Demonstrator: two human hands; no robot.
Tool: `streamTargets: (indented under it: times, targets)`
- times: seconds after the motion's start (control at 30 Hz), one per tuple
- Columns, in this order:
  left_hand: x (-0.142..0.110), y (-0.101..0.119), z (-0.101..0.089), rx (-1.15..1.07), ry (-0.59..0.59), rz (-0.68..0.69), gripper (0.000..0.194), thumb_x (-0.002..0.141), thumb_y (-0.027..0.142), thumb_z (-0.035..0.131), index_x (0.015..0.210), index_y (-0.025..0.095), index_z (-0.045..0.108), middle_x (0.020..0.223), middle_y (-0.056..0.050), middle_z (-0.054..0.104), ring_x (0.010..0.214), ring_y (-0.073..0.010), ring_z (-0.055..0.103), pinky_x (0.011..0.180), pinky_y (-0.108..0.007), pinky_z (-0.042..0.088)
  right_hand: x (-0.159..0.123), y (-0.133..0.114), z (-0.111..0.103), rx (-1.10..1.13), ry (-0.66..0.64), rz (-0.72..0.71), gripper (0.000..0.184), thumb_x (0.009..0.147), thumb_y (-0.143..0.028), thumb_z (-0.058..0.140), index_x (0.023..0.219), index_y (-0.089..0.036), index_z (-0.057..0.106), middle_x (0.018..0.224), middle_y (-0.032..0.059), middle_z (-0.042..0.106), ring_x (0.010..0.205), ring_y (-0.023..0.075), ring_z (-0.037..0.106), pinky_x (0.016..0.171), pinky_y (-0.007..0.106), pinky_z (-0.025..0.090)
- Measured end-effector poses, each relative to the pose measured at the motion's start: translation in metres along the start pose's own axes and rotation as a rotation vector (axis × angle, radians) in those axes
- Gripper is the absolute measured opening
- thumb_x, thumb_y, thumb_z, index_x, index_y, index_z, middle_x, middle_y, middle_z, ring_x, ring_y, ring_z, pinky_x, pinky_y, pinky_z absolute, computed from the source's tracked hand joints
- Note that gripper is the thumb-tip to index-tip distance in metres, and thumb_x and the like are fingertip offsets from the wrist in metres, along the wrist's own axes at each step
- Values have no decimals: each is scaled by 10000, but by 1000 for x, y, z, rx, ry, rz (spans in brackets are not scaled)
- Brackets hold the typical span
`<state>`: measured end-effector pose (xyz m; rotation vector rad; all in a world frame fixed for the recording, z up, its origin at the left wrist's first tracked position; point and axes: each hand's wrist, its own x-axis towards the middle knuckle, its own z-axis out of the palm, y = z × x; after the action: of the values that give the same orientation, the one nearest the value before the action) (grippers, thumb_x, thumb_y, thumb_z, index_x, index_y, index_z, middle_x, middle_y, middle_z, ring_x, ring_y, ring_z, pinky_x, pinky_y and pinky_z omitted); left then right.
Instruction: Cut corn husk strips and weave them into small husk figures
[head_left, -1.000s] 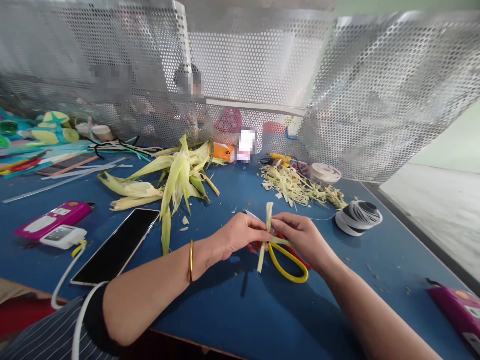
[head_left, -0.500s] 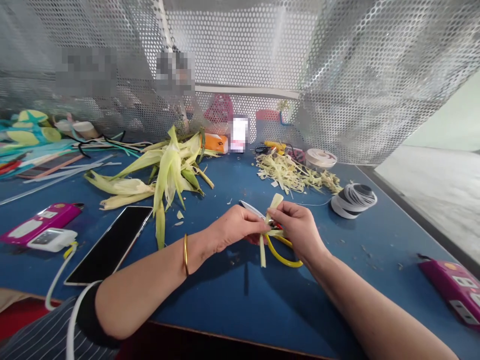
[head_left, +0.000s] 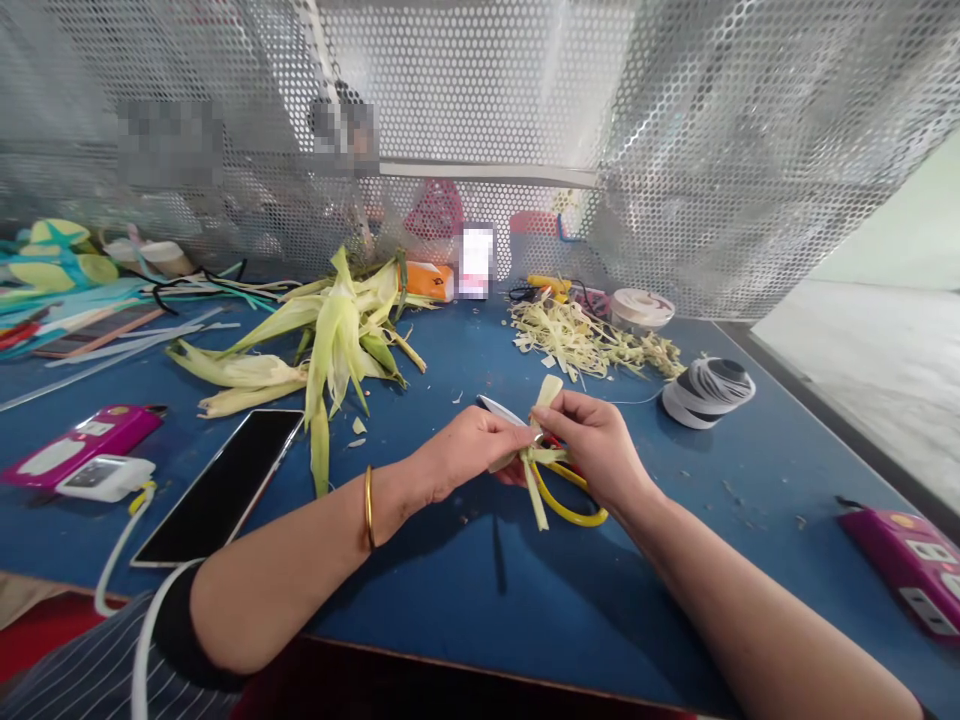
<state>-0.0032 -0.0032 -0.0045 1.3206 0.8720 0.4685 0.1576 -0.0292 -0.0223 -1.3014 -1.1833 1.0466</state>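
Over the blue table (head_left: 480,600), my left hand (head_left: 469,450) and my right hand (head_left: 596,445) meet and pinch pale green corn-husk strips (head_left: 541,455) between their fingertips. One strip stands up above my right thumb, another hangs down toward the table. Scissors with yellow handles (head_left: 570,495) lie on the table right under my hands, their blade tip poking out to the left behind my left fingers. A gold bangle circles my left wrist.
A pile of corn husks (head_left: 337,335) lies at the back left, shredded husk trimmings (head_left: 585,345) at the back right. A black phone (head_left: 225,480), a pink device (head_left: 82,440), a tape roll (head_left: 709,390) and a pink power strip (head_left: 911,565) sit around. Perforated metal screens (head_left: 675,150) wall the back.
My hands have turned the husk strips: the lower strip now slants to the right and a strip crosses between my fingers. The hands stay over the scissors.
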Motion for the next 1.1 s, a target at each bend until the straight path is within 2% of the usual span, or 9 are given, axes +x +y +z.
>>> streamTargets:
  times: [0.17,0.3,0.4,0.5,0.6,0.67,0.8,0.93,1.1]
  targets:
    - [-1,-1,-2,82,-44,13,203,757,326,693,713,136,746,692,-64,718,657,-151,648,678,-269,504,-1,6,1,-86,16,-37,314,723,-402,676,561,-193,506,517,-48,453,509,97,364,488,244,277]
    - [-2,-1,-2,131,-66,17,196,767,278,667,636,143,721,632,-49,692,626,-142,633,664,-266,500,-4,10,3,-193,100,-106,297,739,-374,665,565,-196,503,534,-49,439,537,104,368,504,244,290]
    - [0,-3,-1,100,-75,3,212,764,295,675,620,144,709,623,-48,688,617,-137,629,672,-271,507,-4,8,3,-238,100,-136,299,747,-368,659,561,-197,498,541,-47,437,546,106,368,513,246,300]
    - [2,-5,0,-14,-14,-46,232,774,363,684,722,142,732,682,-60,713,646,-139,651,697,-279,514,-1,2,-2,-194,32,-113,297,787,-425,626,619,-191,551,583,-29,501,566,114,423,542,249,350]
    - [3,-4,-1,-139,79,-89,366,813,486,631,769,136,727,718,-75,722,644,-147,670,689,-286,517,3,-8,-11,-189,-22,-78,340,816,-512,582,790,-179,645,712,15,617,675,155,552,638,273,437]
    - [3,-2,-3,-175,109,-96,437,816,550,605,759,131,716,725,-83,722,636,-155,677,666,-287,517,4,-15,-16,-241,-121,-53,377,807,-541,588,862,-176,664,773,33,662,729,176,594,678,286,464]
    - [3,0,-7,-118,123,-90,300,745,442,720,757,143,703,682,-53,707,612,-153,676,619,-266,509,2,-23,-23,-429,-311,-100,272,801,-456,637,852,-194,685,770,10,687,702,159,593,638,254,446]
    - [3,0,-8,-78,105,-74,183,770,319,694,723,142,702,619,-31,684,541,-125,643,578,-247,493,0,-19,-22,-526,-239,-222,202,828,-368,608,741,-200,678,689,-7,658,666,145,556,624,251,413]
    - [2,-1,-6,-92,62,-38,222,753,339,720,676,132,696,646,-60,707,575,-130,648,633,-269,507,4,-9,-21,-569,-160,-243,217,854,-347,582,717,-203,671,652,-1,649,633,159,562,601,272,417]
